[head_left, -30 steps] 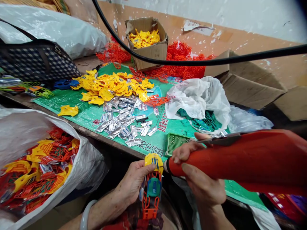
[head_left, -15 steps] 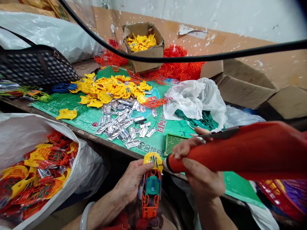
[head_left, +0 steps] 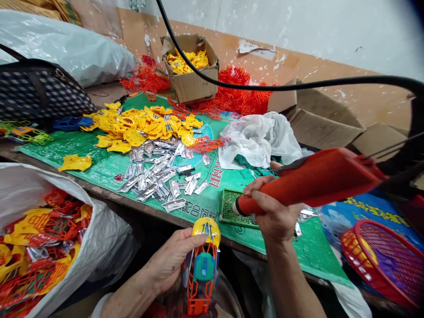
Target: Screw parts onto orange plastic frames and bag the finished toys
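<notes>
My left hand (head_left: 174, 258) is closed around a toy vehicle body (head_left: 203, 269) with a yellow front piece, an orange frame and a green part in its middle. The thumb presses on the yellow front. My right hand (head_left: 276, 212) grips a red electric screwdriver (head_left: 308, 181), its tip pointing left over a green perforated tray (head_left: 230, 205). Whether the tip touches anything in the tray, I cannot tell. Silver plates (head_left: 162, 174) lie in a loose heap beyond my left hand, and a pile of yellow shells (head_left: 142, 126) sits behind them.
A white sack (head_left: 96, 221) of orange and yellow parts stands at left. A black cable (head_left: 265, 87) crosses in front of the cardboard box (head_left: 194, 86). A white plastic bag (head_left: 261, 137) lies on the green table cover (head_left: 212, 216). A red basket (head_left: 357, 251) is at right.
The screwdriver has swung away from the yellow front piece, and its tip is now over the green tray. My left hand still holds the toy vehicle, slightly lower in view.
</notes>
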### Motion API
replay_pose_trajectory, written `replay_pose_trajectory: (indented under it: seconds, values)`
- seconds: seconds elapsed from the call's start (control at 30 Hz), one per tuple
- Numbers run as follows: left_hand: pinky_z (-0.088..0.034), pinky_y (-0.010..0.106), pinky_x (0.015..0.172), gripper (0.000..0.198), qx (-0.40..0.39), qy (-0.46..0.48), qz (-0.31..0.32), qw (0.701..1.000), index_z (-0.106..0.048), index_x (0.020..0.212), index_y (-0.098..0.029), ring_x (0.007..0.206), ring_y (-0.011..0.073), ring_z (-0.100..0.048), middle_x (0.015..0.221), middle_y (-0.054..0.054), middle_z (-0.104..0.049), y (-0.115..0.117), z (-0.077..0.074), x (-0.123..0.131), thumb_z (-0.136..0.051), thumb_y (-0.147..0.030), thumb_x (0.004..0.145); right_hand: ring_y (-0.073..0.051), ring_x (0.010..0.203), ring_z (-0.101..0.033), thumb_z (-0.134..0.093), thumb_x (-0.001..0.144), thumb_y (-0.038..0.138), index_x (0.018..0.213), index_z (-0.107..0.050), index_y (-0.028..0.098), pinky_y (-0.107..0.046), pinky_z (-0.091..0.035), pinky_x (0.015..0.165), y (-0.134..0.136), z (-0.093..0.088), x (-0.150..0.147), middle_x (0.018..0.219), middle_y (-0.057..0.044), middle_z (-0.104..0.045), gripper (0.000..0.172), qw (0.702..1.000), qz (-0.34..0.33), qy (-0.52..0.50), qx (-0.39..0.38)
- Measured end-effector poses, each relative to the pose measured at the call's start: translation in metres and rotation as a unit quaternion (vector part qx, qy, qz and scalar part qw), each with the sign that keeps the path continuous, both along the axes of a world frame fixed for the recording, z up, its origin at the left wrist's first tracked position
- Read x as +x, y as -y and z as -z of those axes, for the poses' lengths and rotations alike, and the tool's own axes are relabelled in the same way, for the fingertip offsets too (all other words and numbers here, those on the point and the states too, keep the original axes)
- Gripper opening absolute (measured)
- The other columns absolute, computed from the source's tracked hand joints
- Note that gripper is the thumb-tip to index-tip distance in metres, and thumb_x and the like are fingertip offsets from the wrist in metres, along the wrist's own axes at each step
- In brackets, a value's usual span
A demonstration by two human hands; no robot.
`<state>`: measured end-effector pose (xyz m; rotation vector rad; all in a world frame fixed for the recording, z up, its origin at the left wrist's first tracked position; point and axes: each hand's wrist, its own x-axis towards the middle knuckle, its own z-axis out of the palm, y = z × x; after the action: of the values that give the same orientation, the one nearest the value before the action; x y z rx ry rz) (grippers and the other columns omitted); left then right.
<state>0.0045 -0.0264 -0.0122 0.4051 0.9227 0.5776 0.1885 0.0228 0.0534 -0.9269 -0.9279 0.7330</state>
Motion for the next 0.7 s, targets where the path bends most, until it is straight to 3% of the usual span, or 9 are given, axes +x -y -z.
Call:
replay_pose_trajectory:
  seconds: [0.4, 0.7]
  values:
    - [-0.052, 0.025, 0.053, 0.026, -0.012, -0.018, -0.050, 0.999, -0.071, 0.085, -0.007, 0.054, 0.0143, -0.063, 0.072, 0.010, -0.071, 0.004, -0.006, 0.005, -0.079, -0.027, 0.071, -0.015, 0.058, -0.056, -0.072, 0.061, 0.016, 0.109, -0.057, 0.022, -0.037, -0.049, 0.064, -0.005, 0.009, 0.000, 0.068, 0.006, -0.061, 0.051, 1.000, 0.012, 0.009, 0.002]
    - [-0.051, 0.024, 0.056, 0.032, 0.010, -0.036, -0.095, 0.995, -0.072, 0.088, -0.011, 0.055, 0.0133, -0.062, 0.071, 0.007, -0.072, 0.012, -0.008, 0.006, -0.075, -0.039, 0.075, -0.016, 0.059, -0.058, -0.074, 0.063, 0.016, 0.085, -0.059, 0.021, -0.038, -0.050, 0.065, -0.006, 0.014, 0.000, 0.068, 0.004, -0.062, 0.028, 0.999, 0.018, 0.033, 0.010]
